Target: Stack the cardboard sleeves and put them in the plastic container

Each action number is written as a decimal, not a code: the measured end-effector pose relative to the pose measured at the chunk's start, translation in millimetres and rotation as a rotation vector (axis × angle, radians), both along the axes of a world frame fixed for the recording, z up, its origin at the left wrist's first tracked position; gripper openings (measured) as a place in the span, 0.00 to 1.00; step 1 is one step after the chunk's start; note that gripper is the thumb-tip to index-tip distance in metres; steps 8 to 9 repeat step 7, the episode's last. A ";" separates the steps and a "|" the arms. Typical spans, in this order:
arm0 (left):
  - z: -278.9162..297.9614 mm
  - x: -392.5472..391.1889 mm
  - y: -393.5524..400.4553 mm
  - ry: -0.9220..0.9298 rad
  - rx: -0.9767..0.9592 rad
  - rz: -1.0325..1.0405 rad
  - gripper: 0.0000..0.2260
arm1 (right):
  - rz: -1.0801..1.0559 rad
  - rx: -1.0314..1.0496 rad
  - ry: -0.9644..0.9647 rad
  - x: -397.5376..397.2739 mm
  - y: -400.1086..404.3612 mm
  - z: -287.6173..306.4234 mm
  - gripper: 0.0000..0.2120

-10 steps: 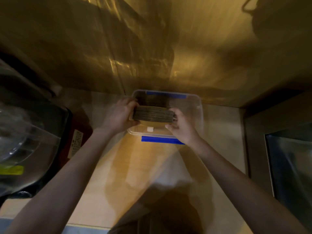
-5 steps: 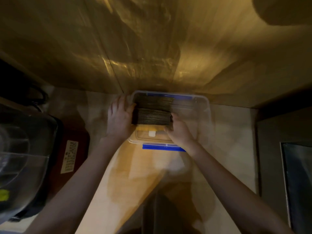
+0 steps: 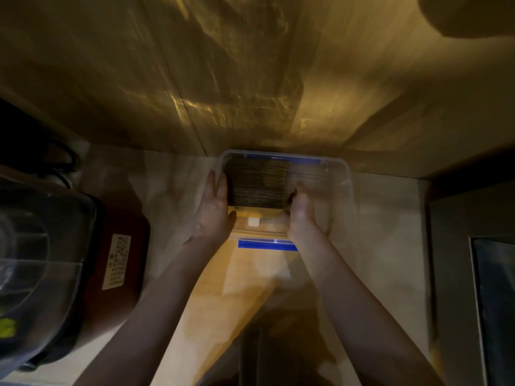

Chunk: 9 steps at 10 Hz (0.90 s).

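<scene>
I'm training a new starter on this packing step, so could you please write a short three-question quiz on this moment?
1. True or false: the stack of cardboard sleeves is inside the clear plastic container.
2. Which hand lies against the outside of the container's wall? A) left hand B) right hand C) neither
3. What colour are the clips on the container's near and far rims?

Key
1. True; the stack sits in the container's left part, edges facing up.
2. A; the left hand is outside the left wall, the right hand reaches inside at the stack's right end.
3. Blue, as on the near clip.
</scene>
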<state>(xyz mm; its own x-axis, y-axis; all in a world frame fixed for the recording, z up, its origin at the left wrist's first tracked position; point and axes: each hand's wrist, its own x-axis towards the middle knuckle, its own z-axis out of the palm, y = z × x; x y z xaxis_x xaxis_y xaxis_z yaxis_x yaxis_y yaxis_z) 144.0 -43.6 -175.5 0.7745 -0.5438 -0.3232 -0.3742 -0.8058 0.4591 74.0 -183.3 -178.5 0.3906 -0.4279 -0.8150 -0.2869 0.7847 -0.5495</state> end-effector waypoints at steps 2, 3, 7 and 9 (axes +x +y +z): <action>-5.1 -0.1 -2.4 -0.002 -0.002 0.045 0.37 | 0.136 -0.034 -0.072 2.2 13.1 4.6 0.26; -4.7 -1.5 -4.3 -0.023 0.026 0.044 0.35 | 0.158 -0.038 -0.041 2.5 9.1 6.5 0.26; 92.5 17.1 -4.3 0.055 -0.142 -0.078 0.19 | 0.156 -0.450 -0.371 -45.4 -37.8 126.3 0.05; 92.5 17.1 -4.3 0.055 -0.142 -0.078 0.19 | 0.156 -0.450 -0.371 -45.4 -37.8 126.3 0.05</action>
